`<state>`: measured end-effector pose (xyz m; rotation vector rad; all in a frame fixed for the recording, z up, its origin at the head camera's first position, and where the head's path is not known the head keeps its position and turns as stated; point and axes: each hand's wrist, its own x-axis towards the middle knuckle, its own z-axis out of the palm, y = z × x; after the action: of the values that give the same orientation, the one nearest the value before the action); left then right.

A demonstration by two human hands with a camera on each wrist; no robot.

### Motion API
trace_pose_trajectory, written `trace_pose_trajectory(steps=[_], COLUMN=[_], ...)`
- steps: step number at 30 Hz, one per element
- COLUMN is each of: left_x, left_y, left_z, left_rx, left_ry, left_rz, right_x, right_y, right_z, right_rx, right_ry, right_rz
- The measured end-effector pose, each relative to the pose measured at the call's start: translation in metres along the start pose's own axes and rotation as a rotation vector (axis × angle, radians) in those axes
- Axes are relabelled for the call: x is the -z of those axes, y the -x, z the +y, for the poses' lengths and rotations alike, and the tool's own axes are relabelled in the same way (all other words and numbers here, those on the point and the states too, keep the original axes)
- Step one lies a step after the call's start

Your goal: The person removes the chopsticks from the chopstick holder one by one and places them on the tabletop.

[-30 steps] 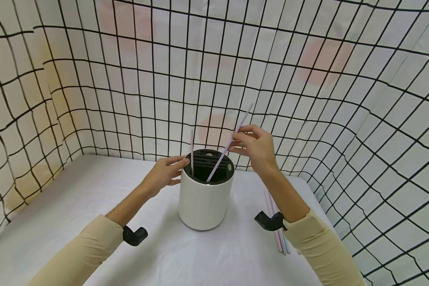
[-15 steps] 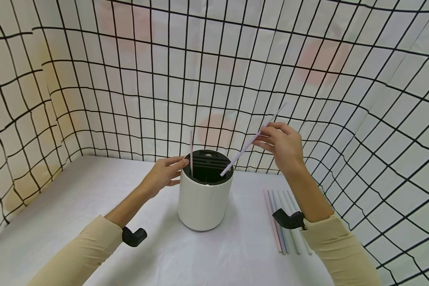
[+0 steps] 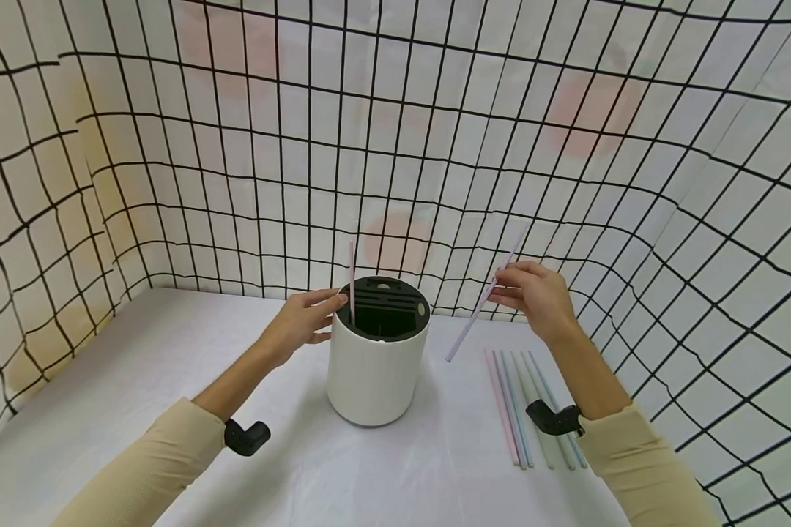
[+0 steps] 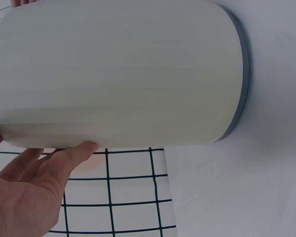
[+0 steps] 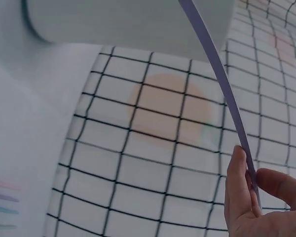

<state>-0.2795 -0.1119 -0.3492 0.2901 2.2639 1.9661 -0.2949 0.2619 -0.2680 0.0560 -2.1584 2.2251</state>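
Note:
A white cylindrical holder (image 3: 377, 380) with a black slotted top (image 3: 395, 300) stands upright on the table. My left hand (image 3: 305, 320) holds its left side, thumb at the rim; in the left wrist view the fingers (image 4: 76, 154) touch the white wall. One thin pink straw (image 3: 352, 274) stands in the holder's left side. Right of the holder, my right hand (image 3: 537, 298) pinches a thin purple straw (image 3: 472, 316) between thumb and fingertips. That straw slants, its lower end outside the holder and above the table. The right wrist view shows the purple straw (image 5: 222, 76) crossing in front of the holder.
Several pink, purple, blue and green straws (image 3: 506, 410) lie side by side on the white table (image 3: 264, 468), partly under the right forearm. A black wire grid (image 3: 290, 176) surrounds the table at the back and both sides.
My right hand has drawn the purple straw out of the holder's opening and carried it right, then lowered it beside the holder. The left hand and the holder keep their place.

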Motion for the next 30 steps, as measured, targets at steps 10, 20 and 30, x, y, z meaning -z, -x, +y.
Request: trace_pose_trajectory(steps=[10,20,30], left_x=[0.000,0.000,0.000], left_y=[0.001,0.001,0.001], left_z=[0.000,0.002,0.001], left_rx=[0.001,0.004,0.003], left_ry=[-0.004,-0.004,-0.005], left_rz=[-0.001,0.003,0.007], right_x=[0.030,0.049,0.056], right_y=[-0.013,-0.020,-0.019], right_z=[0.056,0.104,0.144], right_rx=[-0.129,-0.240,-0.323], right_ry=[0.156,0.226,0.402], right_rz=[-0.003,-0.015,-0.078])
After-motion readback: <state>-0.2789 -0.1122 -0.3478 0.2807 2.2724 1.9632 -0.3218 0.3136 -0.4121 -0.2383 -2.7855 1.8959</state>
